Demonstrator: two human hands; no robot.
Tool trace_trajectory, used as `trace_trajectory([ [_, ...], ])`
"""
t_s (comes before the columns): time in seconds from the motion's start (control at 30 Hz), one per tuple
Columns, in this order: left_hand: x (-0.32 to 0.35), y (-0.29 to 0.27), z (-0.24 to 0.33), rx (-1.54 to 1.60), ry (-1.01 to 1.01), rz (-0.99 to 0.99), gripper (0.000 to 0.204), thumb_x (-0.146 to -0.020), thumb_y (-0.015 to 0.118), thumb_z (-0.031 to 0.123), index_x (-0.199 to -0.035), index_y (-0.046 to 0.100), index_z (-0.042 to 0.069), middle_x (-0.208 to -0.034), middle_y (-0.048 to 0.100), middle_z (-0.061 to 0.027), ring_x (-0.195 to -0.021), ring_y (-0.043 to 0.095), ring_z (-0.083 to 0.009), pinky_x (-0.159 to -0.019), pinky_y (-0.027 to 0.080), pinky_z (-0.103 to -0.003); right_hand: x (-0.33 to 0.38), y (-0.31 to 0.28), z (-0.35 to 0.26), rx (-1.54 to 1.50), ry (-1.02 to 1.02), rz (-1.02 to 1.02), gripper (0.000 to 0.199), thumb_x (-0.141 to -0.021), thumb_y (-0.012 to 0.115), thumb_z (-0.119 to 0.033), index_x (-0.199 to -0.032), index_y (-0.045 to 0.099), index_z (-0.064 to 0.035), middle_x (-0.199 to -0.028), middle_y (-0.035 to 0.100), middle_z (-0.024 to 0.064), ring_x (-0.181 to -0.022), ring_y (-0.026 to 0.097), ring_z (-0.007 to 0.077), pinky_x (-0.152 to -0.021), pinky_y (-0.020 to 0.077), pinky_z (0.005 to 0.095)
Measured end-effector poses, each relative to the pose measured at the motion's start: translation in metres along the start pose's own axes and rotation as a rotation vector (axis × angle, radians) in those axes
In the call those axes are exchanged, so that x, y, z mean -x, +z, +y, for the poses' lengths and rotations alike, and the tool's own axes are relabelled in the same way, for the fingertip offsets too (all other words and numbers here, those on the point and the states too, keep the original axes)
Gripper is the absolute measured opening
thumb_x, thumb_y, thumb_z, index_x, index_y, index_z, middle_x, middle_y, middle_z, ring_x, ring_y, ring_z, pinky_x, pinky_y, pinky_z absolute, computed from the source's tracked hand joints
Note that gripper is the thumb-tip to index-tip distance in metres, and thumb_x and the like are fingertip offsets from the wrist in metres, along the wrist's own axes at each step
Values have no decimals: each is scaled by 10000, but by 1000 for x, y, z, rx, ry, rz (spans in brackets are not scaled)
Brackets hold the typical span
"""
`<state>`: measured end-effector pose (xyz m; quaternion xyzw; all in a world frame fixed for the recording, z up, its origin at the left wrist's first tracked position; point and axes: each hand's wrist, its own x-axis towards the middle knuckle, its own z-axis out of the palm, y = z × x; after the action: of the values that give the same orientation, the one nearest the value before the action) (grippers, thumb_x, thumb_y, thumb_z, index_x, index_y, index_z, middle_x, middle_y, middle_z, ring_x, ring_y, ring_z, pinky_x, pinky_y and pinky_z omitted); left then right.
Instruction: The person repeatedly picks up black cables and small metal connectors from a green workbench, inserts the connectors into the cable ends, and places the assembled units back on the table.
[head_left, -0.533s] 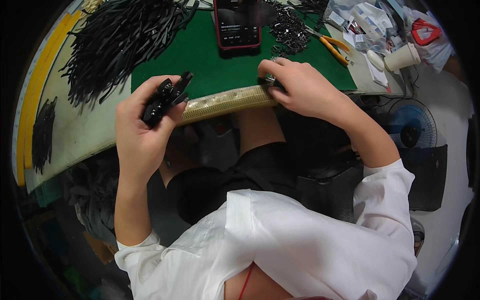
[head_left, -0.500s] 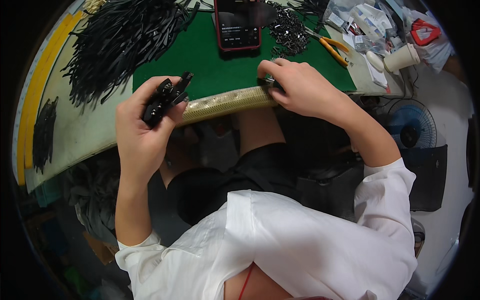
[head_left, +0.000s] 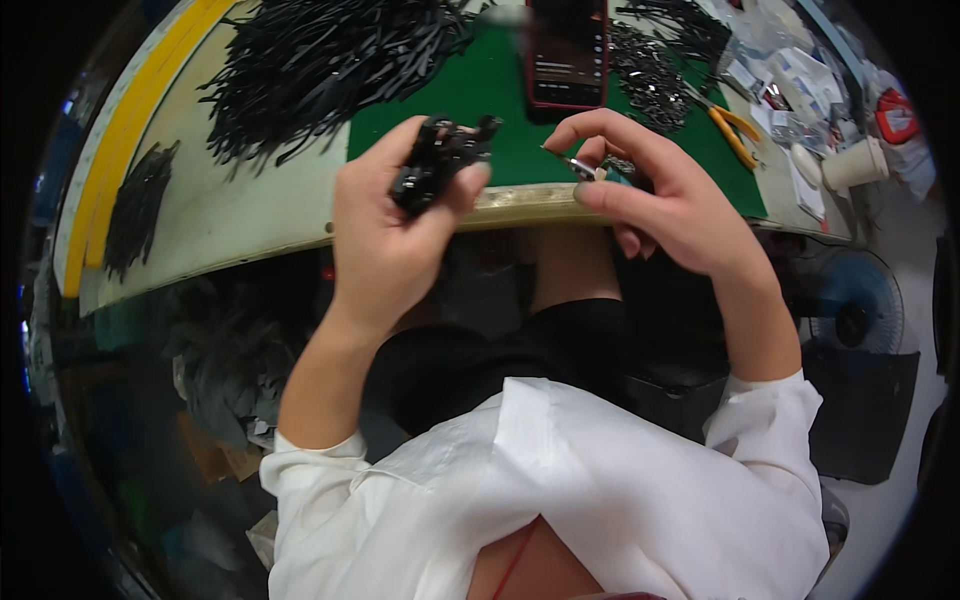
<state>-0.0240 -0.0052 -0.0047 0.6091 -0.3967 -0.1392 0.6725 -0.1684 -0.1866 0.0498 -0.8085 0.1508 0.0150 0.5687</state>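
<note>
While over the green mat, left hand around black clips.

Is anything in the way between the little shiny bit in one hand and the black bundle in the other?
Nothing visible. The right hand pinches a small metal piece, and only open green mat shows between it and the black bundle in the left hand.

A green mat covers the middle of the pale tabletop, which has a yellow strip along its far left edge. A large heap of black strips lies on the left, with a smaller black pile near the strip. A dark phone with a red rim rests on the mat. Right of it lie small dark metal parts, orange-handled pliers and a paper cup. A fan stands below the tabletop's right end
</note>
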Motion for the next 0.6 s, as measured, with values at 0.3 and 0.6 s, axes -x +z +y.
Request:
trace_trajectory([
  [0.3,-1,3,-7,-231,250,47,214,-787,672,-46,-998,652,-16,-791,667,-79,-679,630,-140,-626,482,-240,-6,44,4,-319,-231,93,370,-936,614,-110,-1297,534,-90,-1037,533,12,-565,496,-16,-455,387,144],
  [0.6,-2,2,-9,-606,575,60,351,-714,638,-72,-1059,663,-15,-778,678,-89,-664,664,-182,-641,521,-257,-1,44,1,-596,-65,0,276,-998,565,-202,-1243,509,-86,-891,600,29,-525,521,41,-455,416,187],
])
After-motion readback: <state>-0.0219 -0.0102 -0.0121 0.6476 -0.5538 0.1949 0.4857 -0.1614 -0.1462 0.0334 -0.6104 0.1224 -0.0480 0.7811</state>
